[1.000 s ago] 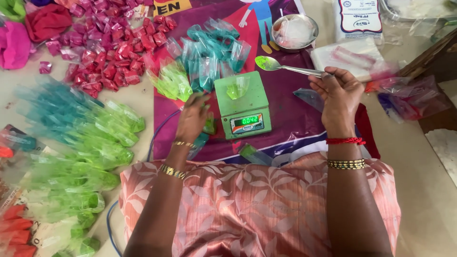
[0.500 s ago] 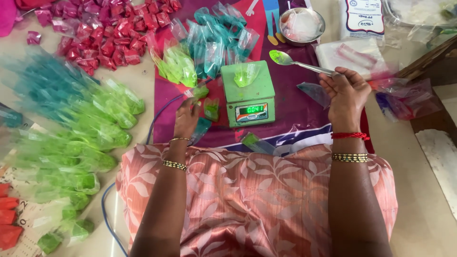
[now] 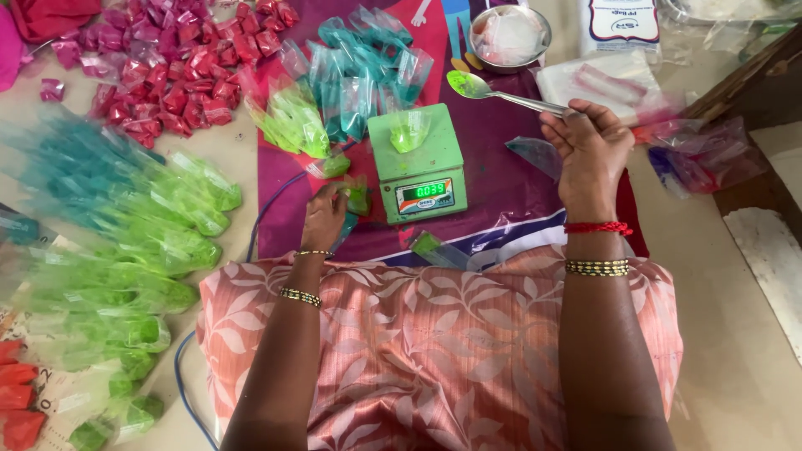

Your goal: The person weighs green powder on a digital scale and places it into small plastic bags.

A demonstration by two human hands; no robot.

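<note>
The right hand is clenched around the handle of a metal spoon, whose long axis runs from the fist out toward ten o'clock, ending in a bowl dusted with green powder. That bowl hangs above the purple mat, at about one o'clock from the small green scale and just off its upper right corner. On the scale's platform sits a small clear packet holding a little green powder, so the packet lies at about eight o'clock from the spoon's bowl, near but apart. The left hand rests low at the scale's nine o'clock side, its fingers closed on a small green packet just beside the scale's left edge. Of the two hands, the left is nearer the scale; the spoon's bowl, though, is nearer the packet on the platform.
</note>
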